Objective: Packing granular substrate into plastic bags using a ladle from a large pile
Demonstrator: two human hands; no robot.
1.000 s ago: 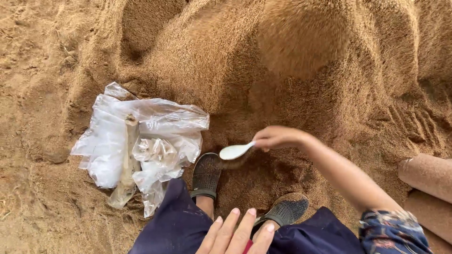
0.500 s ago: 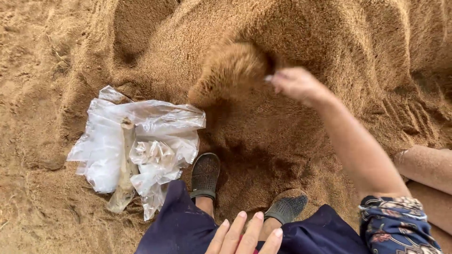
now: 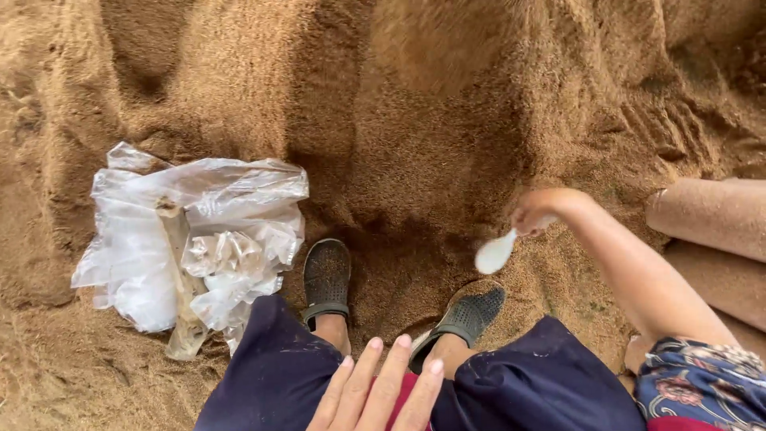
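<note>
My right hand [image 3: 542, 209] was low again, just above the hollow dug at the foot of the sandy heap [image 3: 447, 152]. Its grip was closed round the handle of a small white scoop [image 3: 495, 254], whose bowl hung down and to the left, facing the hollow and just ahead of my right shoe [image 3: 469, 313]. I could not tell whether the bowl carried any grains.

My left hand [image 3: 379, 387] lay flat on my knee at the bottom edge, fingers spread and straight — its grip fully open, holding nothing.

Against the view 0.5 s earlier: my right arm was then stretched up the slope and a puff of grains hung in the air at the hand, with the scoop hidden. Now the arm was drawn back and down, the scoop showed plainly, and no grains were in the air. A pale, smooth patch [image 3: 447, 40] lay high on the heap. I judged that 1 throw had ended and the scoop was back at the hollow for another load.

Against the view 1 s earlier: the scoop was then also low by my shoes, though nearer the left shoe [image 3: 327, 275].

Unchanged in all 3 views — the crumpled clear plastic bag [image 3: 191, 239] on the ground, left of my left shoe, well apart from the scoop.
</note>
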